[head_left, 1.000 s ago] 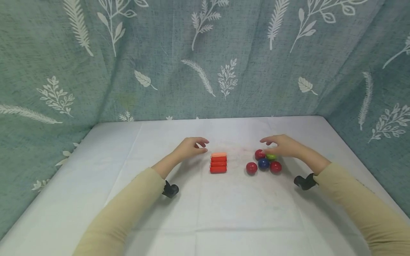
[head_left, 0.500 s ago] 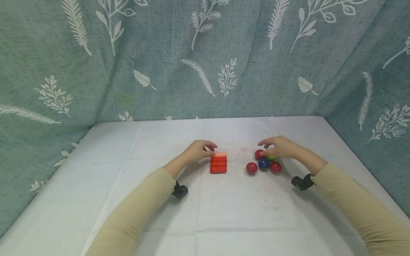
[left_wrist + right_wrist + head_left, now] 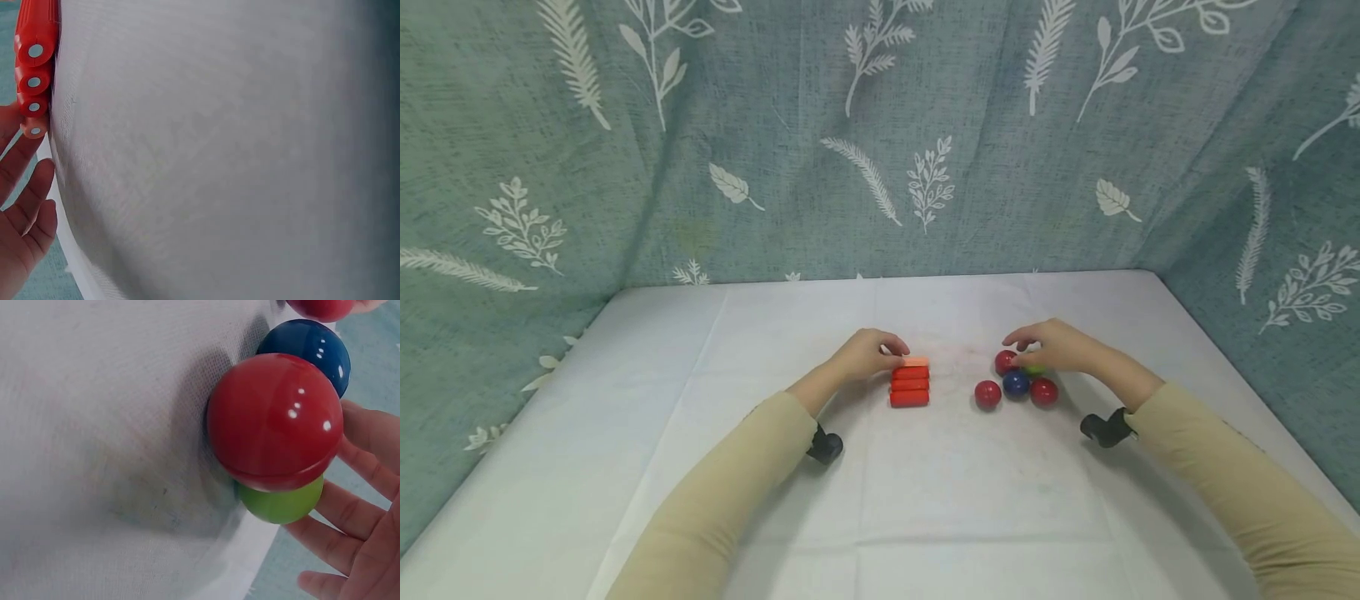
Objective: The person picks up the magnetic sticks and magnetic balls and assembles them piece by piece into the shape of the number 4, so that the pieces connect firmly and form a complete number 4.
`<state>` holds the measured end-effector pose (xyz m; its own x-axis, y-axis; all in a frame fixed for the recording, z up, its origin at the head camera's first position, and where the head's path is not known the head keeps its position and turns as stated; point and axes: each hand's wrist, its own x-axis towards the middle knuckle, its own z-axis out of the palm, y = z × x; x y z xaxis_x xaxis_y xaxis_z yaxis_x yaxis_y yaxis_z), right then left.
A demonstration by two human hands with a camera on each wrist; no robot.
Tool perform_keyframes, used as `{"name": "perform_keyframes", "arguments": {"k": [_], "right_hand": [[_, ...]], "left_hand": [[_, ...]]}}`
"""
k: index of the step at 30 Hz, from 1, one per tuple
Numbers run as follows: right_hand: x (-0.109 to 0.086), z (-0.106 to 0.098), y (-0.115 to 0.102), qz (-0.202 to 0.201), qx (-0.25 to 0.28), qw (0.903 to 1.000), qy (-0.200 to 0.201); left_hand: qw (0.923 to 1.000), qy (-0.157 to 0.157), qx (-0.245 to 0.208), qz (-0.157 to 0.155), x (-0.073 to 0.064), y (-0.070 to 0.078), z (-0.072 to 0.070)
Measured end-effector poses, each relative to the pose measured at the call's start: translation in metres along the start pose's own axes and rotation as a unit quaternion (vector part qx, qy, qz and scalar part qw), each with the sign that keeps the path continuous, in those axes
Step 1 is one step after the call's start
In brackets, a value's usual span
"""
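Observation:
My left hand pinches the far end piece of a row, a pale orange cylinder, at its left end. In the left wrist view, thumb and a finger lie on either side of that orange cylinder. Several red hollow cylinders lie side by side nearer me. My right hand hangs with loosely bent fingers over the cluster of balls; thumb and forefinger are by the far red ball. Beneath the hand is a green ball, mostly hidden, next to a blue ball.
A red ball lies at the cluster's left, and another red ball at its near right. A white cloth covers the table. A green leaf-patterned curtain hangs behind. Black wrist cameras sit on both wrists.
My left hand has moved right and slightly nearer, onto the orange cylinder. My right hand has shifted a little left over the balls. Cylinders and balls keep their places.

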<state>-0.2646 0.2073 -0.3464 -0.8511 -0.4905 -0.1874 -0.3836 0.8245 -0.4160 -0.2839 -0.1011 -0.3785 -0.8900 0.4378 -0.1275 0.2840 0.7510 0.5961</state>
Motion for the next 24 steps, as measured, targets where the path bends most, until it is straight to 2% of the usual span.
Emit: {"name": "perform_keyframes", "arguments": {"k": [8, 14, 24], "right_hand": [[0.003, 0.003, -0.003, 0.011, 0.008, 0.9999, -0.005], [0.005, 0.005, -0.006, 0.002, 0.008, 0.9999, -0.008], [0.008, 0.008, -0.012, 0.015, 0.018, 0.9994, -0.025]], "left_hand": [[0.9993, -0.009, 0.009, -0.036, 0.004, 0.004, 0.001], [0.9984, -0.01, 0.027, -0.048, 0.008, 0.006, 0.001], [0.9973, -0.022, 0.04, -0.058, 0.008, 0.011, -0.002]]}}
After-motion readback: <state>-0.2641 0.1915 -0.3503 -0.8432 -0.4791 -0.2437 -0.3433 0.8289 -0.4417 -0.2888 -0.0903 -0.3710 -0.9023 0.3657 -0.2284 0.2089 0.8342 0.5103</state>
